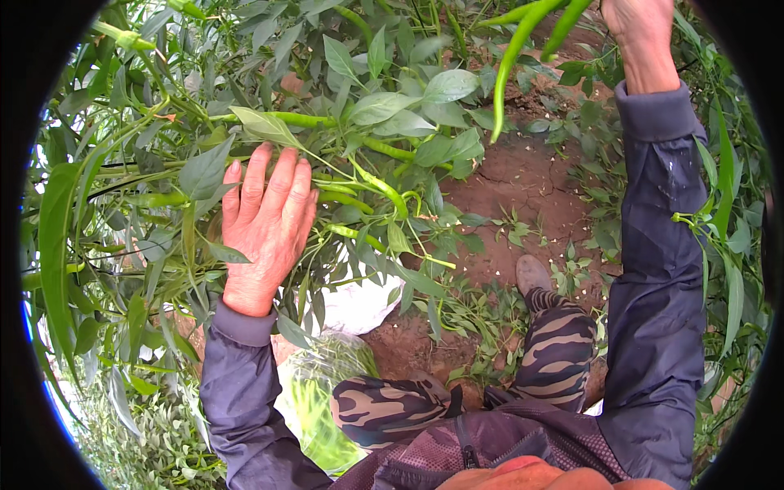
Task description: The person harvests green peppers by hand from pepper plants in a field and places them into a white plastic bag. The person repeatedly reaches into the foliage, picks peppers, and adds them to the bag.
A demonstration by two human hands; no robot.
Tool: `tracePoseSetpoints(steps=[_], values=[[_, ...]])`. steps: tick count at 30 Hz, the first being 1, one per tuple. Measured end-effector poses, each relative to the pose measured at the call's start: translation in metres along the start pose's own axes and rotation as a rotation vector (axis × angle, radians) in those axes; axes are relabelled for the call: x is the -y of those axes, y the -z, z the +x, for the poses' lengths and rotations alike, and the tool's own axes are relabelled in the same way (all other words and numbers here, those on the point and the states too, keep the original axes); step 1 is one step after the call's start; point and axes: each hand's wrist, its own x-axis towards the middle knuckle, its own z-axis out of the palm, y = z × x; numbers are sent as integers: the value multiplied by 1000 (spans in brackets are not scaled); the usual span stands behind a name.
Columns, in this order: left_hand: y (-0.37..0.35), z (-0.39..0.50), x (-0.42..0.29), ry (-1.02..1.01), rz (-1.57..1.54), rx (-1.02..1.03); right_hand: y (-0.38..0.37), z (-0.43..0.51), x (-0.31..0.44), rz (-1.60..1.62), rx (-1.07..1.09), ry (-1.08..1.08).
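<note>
My left hand lies with its back upward against the leafy branches of a chili pepper plant. Its fingers are slightly apart, and no object shows in it. Slender green chili peppers hang around it, one just right of the fingertips and another above them. At the top edge is my right hand, its fingers mostly cut off by the picture's rim. Several long green chili peppers fan out from beside those fingers and appear held there, though the grip itself is hidden.
Below my left forearm stands a clear plastic bag with green contents. A white bag or sheet lies partly behind leaves. Bare soil with fallen leaves runs between the plant rows. More plants border my right arm.
</note>
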Motion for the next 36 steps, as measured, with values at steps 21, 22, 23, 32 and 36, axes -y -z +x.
tracePoseSetpoints(steps=[21, 22, 23, 32, 36], values=[[0, -8, -1, 17, -5, 37, -156, -45, -150, -792, 458, -202], [0, -8, 0, 25, -15, 27, -157, -40, -139, -742, 425, -210], [-1, -9, 0, 25, -14, 28, -158, -34, -128, -694, 392, -222], [-6, -11, -2, 31, -11, 30, -133, 18, -85, -831, 514, -346], [-6, -9, -2, 24, -16, 17, -125, 20, -70, -947, 650, -279]])
